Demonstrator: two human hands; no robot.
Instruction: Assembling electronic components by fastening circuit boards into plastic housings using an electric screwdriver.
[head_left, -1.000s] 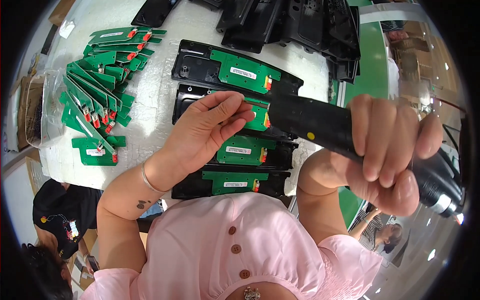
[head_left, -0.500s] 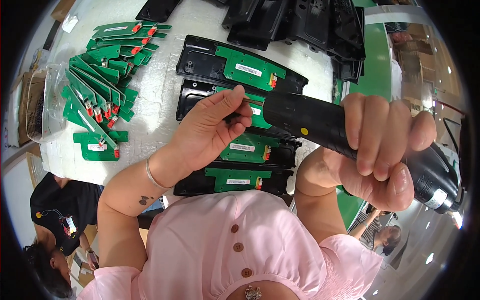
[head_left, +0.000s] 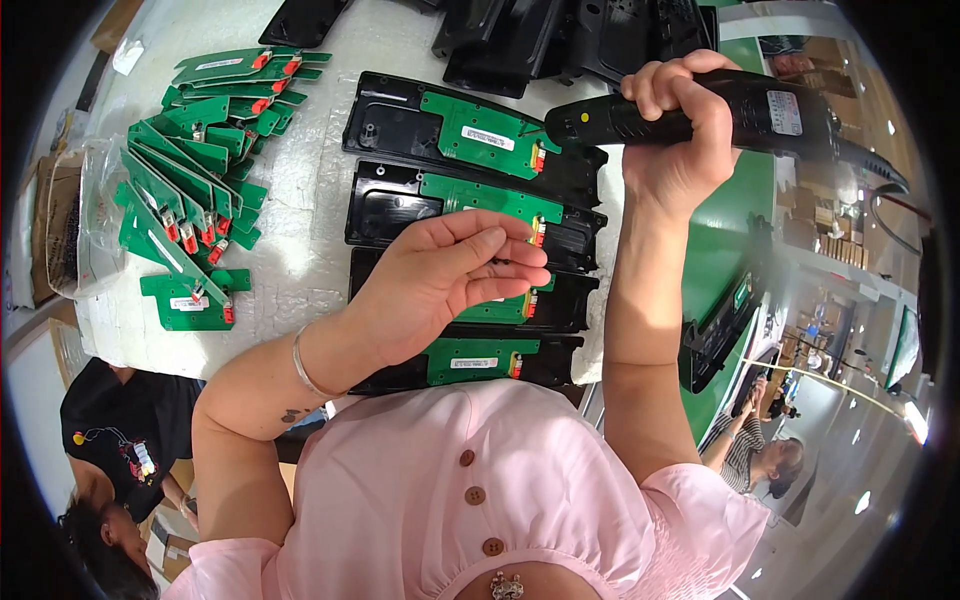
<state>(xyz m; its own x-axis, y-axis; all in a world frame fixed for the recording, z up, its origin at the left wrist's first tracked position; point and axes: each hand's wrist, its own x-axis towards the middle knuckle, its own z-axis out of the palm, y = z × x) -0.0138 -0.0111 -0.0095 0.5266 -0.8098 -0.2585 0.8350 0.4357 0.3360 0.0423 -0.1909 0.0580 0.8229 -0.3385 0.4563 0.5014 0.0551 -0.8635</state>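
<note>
My right hand [head_left: 680, 125] is wrapped round a black electric screwdriver [head_left: 600, 120]. The tool lies nearly level, its thin bit pointing left over the right end of the uppermost green circuit board [head_left: 490, 134]. That board sits in a long black plastic housing [head_left: 385, 125]; whether the bit touches it, I cannot tell. Below, my left hand [head_left: 455, 270] is half curled, palm up, with small dark screws [head_left: 499, 262] among its fingers. It hovers over the second housing [head_left: 390, 203] and the third, hiding parts of their boards. A fourth housing with a board [head_left: 470, 362] lies nearest me.
Loose green boards with red connectors [head_left: 185, 165] are heaped on the left of the white foam-covered table [head_left: 300, 215]. Black plastic housings [head_left: 590, 45] are piled at the back. Another black housing [head_left: 722, 320] lies on the green surface at right. Two other people are nearby.
The screwdriver has gone from in front of my chest to the uppermost board, swinging up and away. My left hand has left the bit and dropped slightly nearer and to the right.
</note>
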